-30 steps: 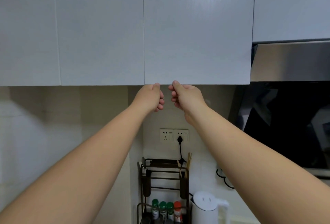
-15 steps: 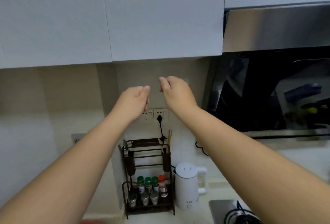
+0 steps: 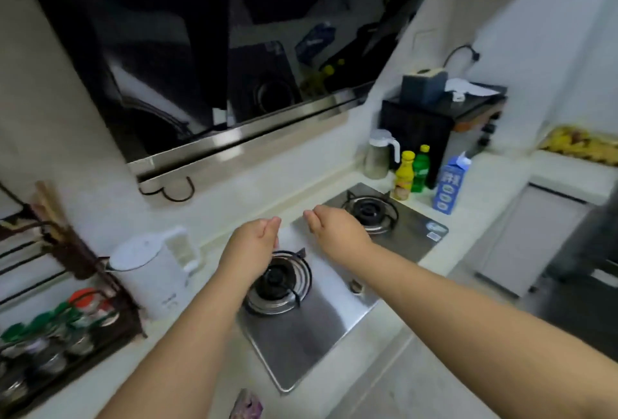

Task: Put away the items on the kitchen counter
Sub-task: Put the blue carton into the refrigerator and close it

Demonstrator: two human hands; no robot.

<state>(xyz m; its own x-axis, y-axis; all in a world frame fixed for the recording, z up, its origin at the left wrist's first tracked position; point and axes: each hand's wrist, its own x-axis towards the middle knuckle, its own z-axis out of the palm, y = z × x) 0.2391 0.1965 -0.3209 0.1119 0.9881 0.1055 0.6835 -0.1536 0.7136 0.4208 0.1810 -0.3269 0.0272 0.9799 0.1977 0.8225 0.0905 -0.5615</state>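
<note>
Both hands came away from the cabinet's lower edge and dropped, empty and loosely curled: the left hand [image 3: 255,241] now hung over the stove [image 3: 331,315], the right hand [image 3: 336,229] beside it. The view swung down and right, bringing the bottles [image 3: 411,173] and carton [image 3: 449,186] into sight.

walls: white | hood [image 3: 214,60]: black glass | floor [image 3: 568,311]: possibly grey, blurred
</note>
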